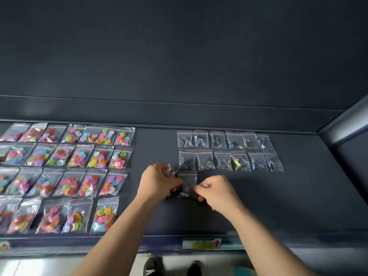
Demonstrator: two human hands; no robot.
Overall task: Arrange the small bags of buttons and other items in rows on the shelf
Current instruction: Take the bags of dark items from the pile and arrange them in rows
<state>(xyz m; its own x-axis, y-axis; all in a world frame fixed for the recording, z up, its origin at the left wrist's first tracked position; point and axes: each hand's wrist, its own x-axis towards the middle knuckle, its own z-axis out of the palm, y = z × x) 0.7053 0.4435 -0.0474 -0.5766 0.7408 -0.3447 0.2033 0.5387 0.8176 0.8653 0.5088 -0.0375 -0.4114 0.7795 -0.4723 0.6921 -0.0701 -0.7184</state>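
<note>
On the dark shelf [258, 206], several clear bags of coloured buttons [65, 176] lie in rows at the left. Two rows of small bags with dark items [229, 151] lie at the right. Below their left end, a small clear bag with dark items [187, 183] sits between my hands. My left hand [159, 182] holds a bunch of small bags [169, 170] and touches that bag's left edge. My right hand [217, 191] pinches its right edge.
The shelf's back wall [179, 112] rises behind the rows. A grey post [346, 122] stands at the right. A price label [201, 243] sits on the shelf's front edge. The floor and two shoes [173, 266] show below.
</note>
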